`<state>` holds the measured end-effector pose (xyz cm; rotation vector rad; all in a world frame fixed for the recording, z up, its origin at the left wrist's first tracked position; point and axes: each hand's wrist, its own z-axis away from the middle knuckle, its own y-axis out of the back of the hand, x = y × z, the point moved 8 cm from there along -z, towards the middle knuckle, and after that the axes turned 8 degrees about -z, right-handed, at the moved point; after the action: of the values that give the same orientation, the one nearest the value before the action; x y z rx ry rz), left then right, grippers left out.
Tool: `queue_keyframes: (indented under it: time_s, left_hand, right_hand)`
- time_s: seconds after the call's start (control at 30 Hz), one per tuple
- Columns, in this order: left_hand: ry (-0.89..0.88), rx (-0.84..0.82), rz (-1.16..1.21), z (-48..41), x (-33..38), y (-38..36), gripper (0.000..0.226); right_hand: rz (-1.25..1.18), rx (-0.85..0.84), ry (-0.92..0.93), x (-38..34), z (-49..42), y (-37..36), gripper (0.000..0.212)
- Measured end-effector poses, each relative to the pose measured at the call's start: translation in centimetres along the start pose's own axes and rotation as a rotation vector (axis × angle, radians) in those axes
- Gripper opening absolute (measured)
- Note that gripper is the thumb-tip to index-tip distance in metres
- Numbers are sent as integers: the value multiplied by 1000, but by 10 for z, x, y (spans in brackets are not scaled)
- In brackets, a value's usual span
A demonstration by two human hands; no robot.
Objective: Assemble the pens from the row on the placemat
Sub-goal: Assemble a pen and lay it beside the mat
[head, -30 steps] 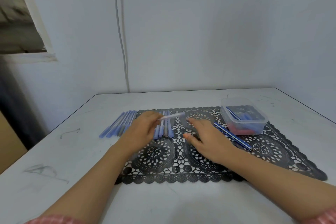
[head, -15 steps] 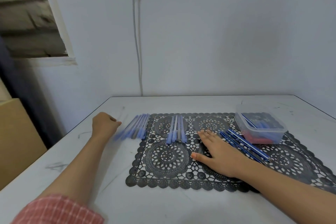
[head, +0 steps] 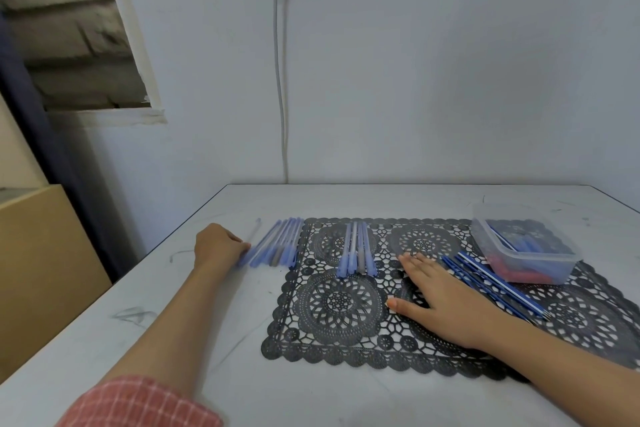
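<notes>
Single view: your head cam. It sits above the near edge of the table (head: 311,399), looking forward and down toward the wall (head: 415,80) behind it. It's a wide lens at close range. Your forearms enter from the bottom corners, left hand (head: 218,246) just left of the placemat (head: 332,302), right hand (head: 446,302) flat on it. The table's far edge sits mid-frame, with wall filling the upper half.

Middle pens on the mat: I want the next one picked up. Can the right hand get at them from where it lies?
Probably yes. The right hand lies flat and empty on the mat just right of the middle pens, with only bare mat between them.
</notes>
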<state>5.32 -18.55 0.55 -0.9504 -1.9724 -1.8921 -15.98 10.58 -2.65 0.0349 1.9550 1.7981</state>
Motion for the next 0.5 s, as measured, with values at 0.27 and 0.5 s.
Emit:
queue_keyframes:
  time_s: [0.27,0.5]
  left_hand:
    - [-46,0,60,1,6,-9,14]
    - [-37,2,79,-4,1,-18,28]
  right_hand:
    - [6,0,0,0,0,0,112]
    - [0,-3,-4,0,0,0,115]
